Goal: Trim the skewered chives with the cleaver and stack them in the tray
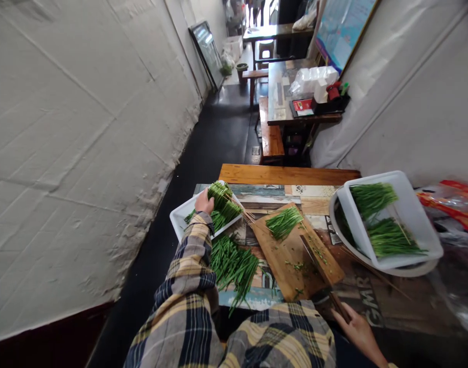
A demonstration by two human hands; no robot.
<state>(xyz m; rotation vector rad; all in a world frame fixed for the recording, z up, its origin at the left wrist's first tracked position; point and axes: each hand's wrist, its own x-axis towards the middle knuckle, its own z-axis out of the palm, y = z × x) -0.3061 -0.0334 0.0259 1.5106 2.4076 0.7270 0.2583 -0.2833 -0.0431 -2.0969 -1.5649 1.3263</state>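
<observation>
My left hand (204,201) is in a white tray (177,220) on the left, its fingers closed at the edge of the skewered garlic chives (220,197). Thin bamboo sticks poke out of these toward the right. Low on the right, my right hand (354,327) grips the handle of a kitchen knife (314,258), whose blade lies over the wooden cutting board (272,255). One cut bundle of chives (284,223) rests at the board's far end, with green scraps scattered nearby. Loose long chives (234,266) are heaped between the tray and my body.
At right, a white tub (420,225) with two chive bundles sits on a round basin (335,217). Plastic bags (458,245) lie beyond it. A wooden bench (287,174) runs behind the table; another table (276,92) stands farther back. A wall rises on the left.
</observation>
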